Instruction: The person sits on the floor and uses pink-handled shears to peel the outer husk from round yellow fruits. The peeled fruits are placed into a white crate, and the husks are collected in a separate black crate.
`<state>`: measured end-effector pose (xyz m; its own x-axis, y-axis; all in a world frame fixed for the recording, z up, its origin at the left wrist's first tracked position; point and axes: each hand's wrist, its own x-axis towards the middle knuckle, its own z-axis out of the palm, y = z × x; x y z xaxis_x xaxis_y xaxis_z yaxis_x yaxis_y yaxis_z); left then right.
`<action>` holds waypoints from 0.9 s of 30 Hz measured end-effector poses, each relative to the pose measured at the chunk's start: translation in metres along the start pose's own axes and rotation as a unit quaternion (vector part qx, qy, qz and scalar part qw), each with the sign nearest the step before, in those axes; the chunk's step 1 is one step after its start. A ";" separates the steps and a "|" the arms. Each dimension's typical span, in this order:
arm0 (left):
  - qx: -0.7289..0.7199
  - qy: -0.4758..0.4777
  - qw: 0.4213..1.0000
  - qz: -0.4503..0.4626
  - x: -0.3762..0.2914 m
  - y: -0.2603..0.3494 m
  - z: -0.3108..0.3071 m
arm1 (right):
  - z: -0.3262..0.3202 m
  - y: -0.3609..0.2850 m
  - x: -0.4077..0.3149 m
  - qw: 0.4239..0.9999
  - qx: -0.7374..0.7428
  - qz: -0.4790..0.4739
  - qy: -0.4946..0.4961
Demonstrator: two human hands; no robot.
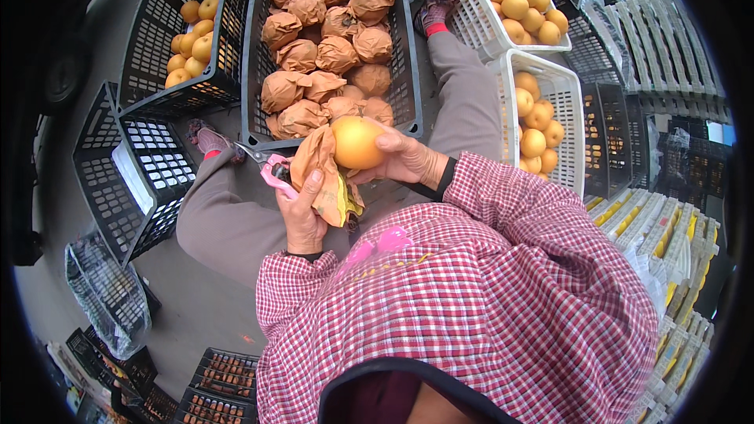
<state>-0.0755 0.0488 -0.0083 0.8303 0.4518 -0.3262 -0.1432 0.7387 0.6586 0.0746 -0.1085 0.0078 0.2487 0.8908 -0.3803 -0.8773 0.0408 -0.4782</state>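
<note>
My right hand point(406, 156) grips a round yellow-brown pear point(358, 142) from its right side. Brown paper, yellow on its inner face, hangs by the pear's left side; this fruit bag point(318, 171) is pinched in my left hand point(303, 206). Pink-handled pruning shears point(275, 174) are also at my left hand, their blades pointing up and left. Just beyond both hands stands a black plastic crate point(412, 59) holding several paper-wrapped fruits point(337, 54). How the left fingers hold the shears is partly hidden.
At the left a black crate point(227, 17) holds bare pears point(193, 47), with another black crate point(132, 188) nearer. Two white crates, one far point(465, 12) and one near point(574, 123), hold pears at the right. My legs flank the middle crate. Stacked crates line the far right.
</note>
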 end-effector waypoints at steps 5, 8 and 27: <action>0.665 0.015 0.745 -0.056 -0.010 0.016 -0.003 | -0.026 -0.029 -0.013 0.897 -0.403 -0.139 0.121; 0.727 -0.025 0.686 0.016 -0.011 0.002 0.006 | -0.028 -0.036 -0.022 0.765 -0.600 -0.200 0.124; 0.713 0.044 0.688 0.126 -0.033 -0.005 -0.004 | 0.035 -0.021 -0.002 0.554 -0.755 -0.339 0.092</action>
<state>-0.1045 0.0315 -0.0035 0.8314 0.5502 -0.0777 0.4490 -0.5829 0.6772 0.0781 -0.0953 0.0465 0.4701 0.8359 0.2833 0.7513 -0.2105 -0.6255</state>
